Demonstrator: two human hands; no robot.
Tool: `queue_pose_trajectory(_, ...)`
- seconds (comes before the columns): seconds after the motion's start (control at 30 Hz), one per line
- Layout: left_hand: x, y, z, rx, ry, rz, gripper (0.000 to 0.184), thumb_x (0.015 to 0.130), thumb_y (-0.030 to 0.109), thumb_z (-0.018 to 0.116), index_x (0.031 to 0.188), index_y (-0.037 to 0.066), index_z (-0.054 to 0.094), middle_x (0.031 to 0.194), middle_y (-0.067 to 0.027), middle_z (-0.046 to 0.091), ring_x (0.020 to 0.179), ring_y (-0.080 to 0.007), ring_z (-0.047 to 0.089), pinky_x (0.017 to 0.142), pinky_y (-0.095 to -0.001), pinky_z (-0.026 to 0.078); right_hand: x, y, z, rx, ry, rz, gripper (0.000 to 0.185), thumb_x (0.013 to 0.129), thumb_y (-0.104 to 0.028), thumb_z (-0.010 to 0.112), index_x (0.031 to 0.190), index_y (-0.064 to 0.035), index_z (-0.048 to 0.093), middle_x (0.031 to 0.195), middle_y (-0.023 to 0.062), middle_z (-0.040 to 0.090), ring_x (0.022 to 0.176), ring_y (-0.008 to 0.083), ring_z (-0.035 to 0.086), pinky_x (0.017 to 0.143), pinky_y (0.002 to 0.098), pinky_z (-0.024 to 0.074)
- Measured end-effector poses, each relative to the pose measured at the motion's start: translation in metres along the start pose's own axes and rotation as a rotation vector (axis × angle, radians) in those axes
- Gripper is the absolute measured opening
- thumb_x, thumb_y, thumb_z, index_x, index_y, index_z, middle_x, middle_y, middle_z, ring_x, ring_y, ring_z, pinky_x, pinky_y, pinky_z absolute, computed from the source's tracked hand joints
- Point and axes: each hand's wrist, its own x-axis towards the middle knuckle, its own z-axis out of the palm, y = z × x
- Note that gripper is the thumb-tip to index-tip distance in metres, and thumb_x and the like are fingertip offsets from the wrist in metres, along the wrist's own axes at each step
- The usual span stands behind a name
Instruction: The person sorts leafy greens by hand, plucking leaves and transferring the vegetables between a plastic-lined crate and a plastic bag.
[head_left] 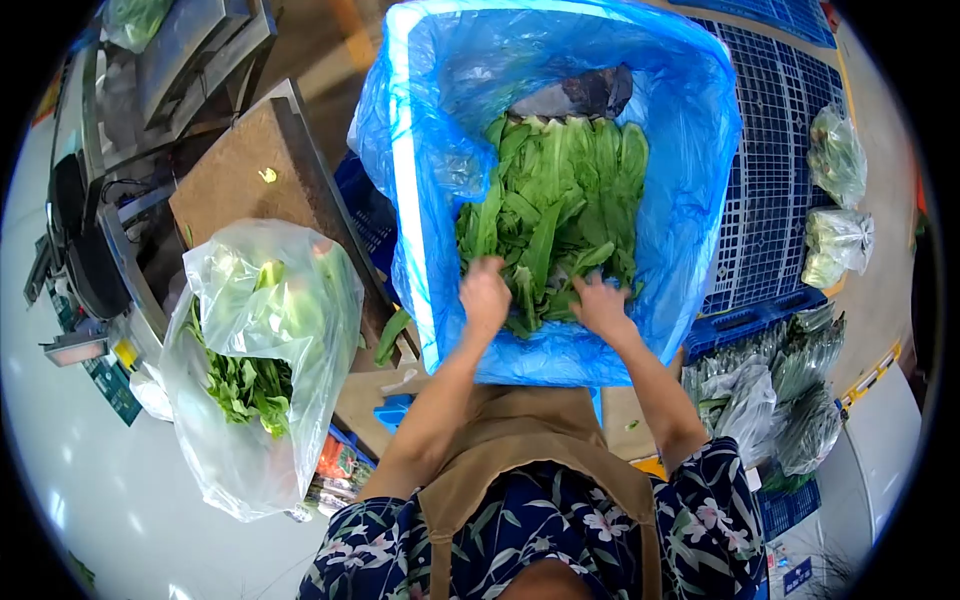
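Blue liner [690, 190] | leafy greens [560, 190] against left fingers [488, 275], right fingers [592, 290] | grip: cannot tell

My left hand [487, 300] is blurred; leafy greens [560, 190] partly hide the fingertips of my right hand [605, 308] and the floor of the blue liner [690, 180]. Far left, the top edge crops a plastic bag [135, 20].

Thin, glossy, crinkled plastic film forms the blue liner [688, 200]; the leafy greens [570, 190] in it look softly matt. At left, the clear bag [325, 290] is shiny plastic, the brown board [245, 200] matt and rough-looking. At right, the blue pallet [770, 150] is gridded plastic; the near apron [530, 425], matt cloth.
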Motion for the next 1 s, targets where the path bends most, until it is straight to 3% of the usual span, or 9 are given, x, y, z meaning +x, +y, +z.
queue_pose_trajectory(0.07,0.034,-0.011,0.005,-0.073,0.063,-0.195,0.028,0.086,0.013,0.058,0.112,0.003,0.054,0.102,-0.0230,0.060,0.087,-0.0424,0.060,0.074,-0.0506,0.049,0.023,-0.018,-0.007,0.028,0.423,-0.040,0.045,0.080,-0.024,0.066,0.121,-0.0108,0.053,0.101,0.0145,0.057,0.097,0.0329,0.058,0.078,0.0503,0.0437)
queue_pose_trajectory(0.2,0.061,-0.018,0.041,0.259,0.271,-0.184,0.059,0.081,0.030,0.069,0.124,0.000,0.043,0.109,-0.0239,0.057,0.093,-0.0415,0.060,0.075,-0.0493,0.050,0.070,-0.057,0.000,0.295,0.561,-0.282,0.040,0.076,-0.018,0.068,0.113,-0.0072,0.055,0.103,0.0146,0.056,0.097,0.0327,0.057,0.077,0.0481,0.0424)
queue_pose_trajectory(0.33,0.081,-0.025,0.032,0.151,-0.010,-0.297,0.049,0.076,0.028,0.072,0.110,0.000,0.052,0.105,-0.0201,0.058,0.091,-0.0416,0.061,0.074,-0.0533,0.049,0.048,-0.065,0.004,0.367,0.541,-0.382,0.035,0.077,-0.015,0.066,0.109,-0.0055,0.058,0.103,0.0134,0.058,0.100,0.0321,0.056,0.080,0.0479,0.0418)
queue_pose_trajectory(0.53,0.076,-0.003,-0.037,-0.178,0.003,-0.313,0.041,0.073,0.030,0.070,0.092,-0.005,0.061,0.089,-0.0229,0.068,0.084,-0.0395,0.065,0.078,-0.0429,0.052,0.013,-0.012,-0.004,0.502,0.740,-0.352,0.033,0.077,-0.007,0.065,0.110,-0.0034,0.059,0.107,0.0156,0.058,0.101,0.0344,0.057,0.082,0.0440,0.0450)
queue_pose_trajectory(0.63,0.076,0.017,-0.091,-0.845,-0.381,-0.468,0.032,0.081,0.023,0.063,0.100,-0.003,0.063,0.092,-0.0131,0.070,0.085,-0.0266,0.069,0.075,-0.0353,0.053,-0.014,-0.005,-0.030,0.464,0.724,-0.382,0.059,0.074,-0.006,0.071,0.128,-0.0063,0.048,0.128,0.0185,0.047,0.114,0.0371,0.049,0.092,0.0441,0.0423)
queue_pose_trajectory(0.8,0.042,0.053,-0.142,-1.491,-0.841,-0.586,0.039,0.088,0.022,0.056,0.121,0.001,0.054,0.114,-0.0138,0.065,0.104,-0.0274,0.064,0.092,-0.0447,0.048,-0.061,-0.024,-0.098,0.423,0.780,-0.662,0.090,0.064,-0.012,0.081,0.141,-0.0079,0.033,0.147,0.0182,0.029,0.135,0.0367,0.031,0.109,0.0495,0.0276)
queue_pose_trajectory(0.87,0.024,0.071,-0.153,-1.533,-0.878,-0.621,0.039,0.089,0.022,0.055,0.122,0.002,0.053,0.116,-0.0132,0.064,0.108,-0.0275,0.061,0.094,-0.0449,0.047,-0.073,-0.036,-0.120,0.466,0.780,-0.764,0.087,0.061,-0.012,0.081,0.137,-0.0071,0.040,0.139,0.0190,0.040,0.133,0.0353,0.035,0.109,0.0513,0.0252)
queue_pose_trajectory(0.93,0.013,0.081,-0.161,-1.428,-0.921,-0.577,0.050,0.091,0.044,0.053,0.109,-0.002,0.059,0.098,-0.0159,0.068,0.088,-0.0274,0.067,0.082,-0.0430,0.053,-0.084,-0.043,-0.139,0.453,0.688,-0.846,0.082,0.061,-0.011,0.080,0.134,-0.0068,0.044,0.133,0.0196,0.047,0.128,0.0355,0.041,0.106,0.0485,0.0303)
queue_pose_trajectory(1.0,0.013,0.078,-0.172,-1.314,-0.995,-0.534,0.068,0.088,0.060,0.051,0.100,-0.007,0.061,0.085,-0.0173,0.068,0.073,-0.0282,0.068,0.070,-0.0424,0.057,-0.100,-0.048,-0.150,0.937,0.568,-0.714,0.058,0.069,-0.012,0.077,0.122,-0.0019,0.055,0.113,0.0145,0.062,0.104,0.0253,0.059,0.092,0.0378,0.0447)
